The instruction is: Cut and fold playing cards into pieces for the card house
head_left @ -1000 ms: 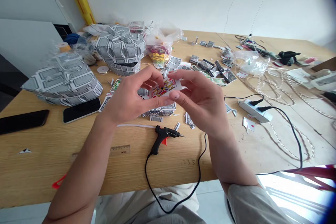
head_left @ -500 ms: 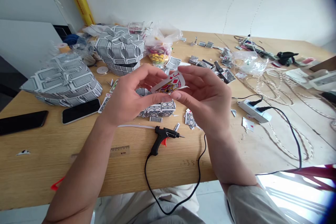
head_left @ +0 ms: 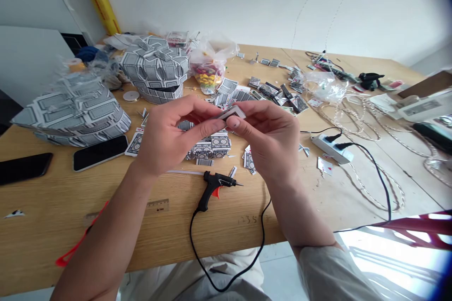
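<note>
Left hand (head_left: 165, 138) and right hand (head_left: 277, 138) meet at 1 bent card (head_left: 233, 113); we see thumbs and fingers pinching it from each side, clear of the table (head_left: 169, 233). We judge the folding well started; whether the crease is finished, we cannot tell. Just below the grip, a small patterned card body (head_left: 221, 141), partly hidden by the left hand, seems only part built. Farther left of the grip, 2 larger works, a boat-like form (head_left: 77, 108) and a lidded form (head_left: 155, 63), look mostly assembled to us. Beyond the grip, to its right, folded pieces (head_left: 271, 90) lie loose, so joining appears undone there. Nearer us than the grip: glue gun (head_left: 215, 186) lying untouched, loose cards (head_left: 249, 160) below the right hand.
</note>
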{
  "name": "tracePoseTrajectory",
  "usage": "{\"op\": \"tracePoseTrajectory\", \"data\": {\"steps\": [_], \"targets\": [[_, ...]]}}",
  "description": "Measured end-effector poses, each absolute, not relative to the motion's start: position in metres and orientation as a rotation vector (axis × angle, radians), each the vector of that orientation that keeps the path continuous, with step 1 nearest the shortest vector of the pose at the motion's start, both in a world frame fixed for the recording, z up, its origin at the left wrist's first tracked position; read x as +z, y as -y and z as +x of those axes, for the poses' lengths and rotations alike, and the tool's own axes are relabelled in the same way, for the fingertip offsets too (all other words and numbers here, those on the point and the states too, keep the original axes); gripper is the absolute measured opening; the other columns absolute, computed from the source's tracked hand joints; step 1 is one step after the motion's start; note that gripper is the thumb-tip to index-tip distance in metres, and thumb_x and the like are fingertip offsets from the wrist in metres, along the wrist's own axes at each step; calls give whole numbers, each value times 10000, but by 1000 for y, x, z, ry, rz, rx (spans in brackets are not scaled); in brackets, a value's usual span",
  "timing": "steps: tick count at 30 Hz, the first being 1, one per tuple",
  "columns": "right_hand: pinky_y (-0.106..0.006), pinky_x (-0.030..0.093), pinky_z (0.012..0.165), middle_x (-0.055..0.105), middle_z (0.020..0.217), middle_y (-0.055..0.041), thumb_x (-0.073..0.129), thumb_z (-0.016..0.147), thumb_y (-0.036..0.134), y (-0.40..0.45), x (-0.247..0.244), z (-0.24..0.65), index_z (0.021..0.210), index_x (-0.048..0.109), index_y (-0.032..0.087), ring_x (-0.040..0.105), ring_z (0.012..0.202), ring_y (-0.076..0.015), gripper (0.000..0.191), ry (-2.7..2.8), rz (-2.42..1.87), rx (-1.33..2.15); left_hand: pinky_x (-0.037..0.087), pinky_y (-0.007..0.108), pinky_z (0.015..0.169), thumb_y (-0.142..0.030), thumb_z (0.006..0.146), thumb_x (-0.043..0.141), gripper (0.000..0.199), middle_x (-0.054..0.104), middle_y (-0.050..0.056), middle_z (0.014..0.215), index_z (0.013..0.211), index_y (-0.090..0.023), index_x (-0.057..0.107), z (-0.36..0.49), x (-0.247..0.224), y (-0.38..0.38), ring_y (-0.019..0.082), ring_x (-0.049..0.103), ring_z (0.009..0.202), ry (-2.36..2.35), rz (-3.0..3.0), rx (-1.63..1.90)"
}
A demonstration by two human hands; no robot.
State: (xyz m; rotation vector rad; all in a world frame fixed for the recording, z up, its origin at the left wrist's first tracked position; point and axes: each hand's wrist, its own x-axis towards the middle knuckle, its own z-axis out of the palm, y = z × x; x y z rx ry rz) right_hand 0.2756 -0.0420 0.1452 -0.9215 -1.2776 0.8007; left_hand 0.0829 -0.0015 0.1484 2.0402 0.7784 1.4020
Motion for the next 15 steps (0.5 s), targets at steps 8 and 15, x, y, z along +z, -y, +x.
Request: {"op": "tracePoseTrajectory", "data": {"steps": [8,15], "targets": [[-405,712,757,825,961,-22,973,792,390,42,145,274,972,800,269,784,831,-206,277,1204,-935,780,661,391,768,-397,999,784,106,836,-3,964,1007,-296,815,88,150,7,194,773,848,-792,2135,1483],[-425,698,710,810,946,-19,908,859,353,40,145,278,993,767,276,774,827,-223,209,1213,-979,675,670,430,868,-402,1019,739,261,824,21,1131,1273,-341,754,94,145,13,227,784,963,-839,2225,1407]]}}
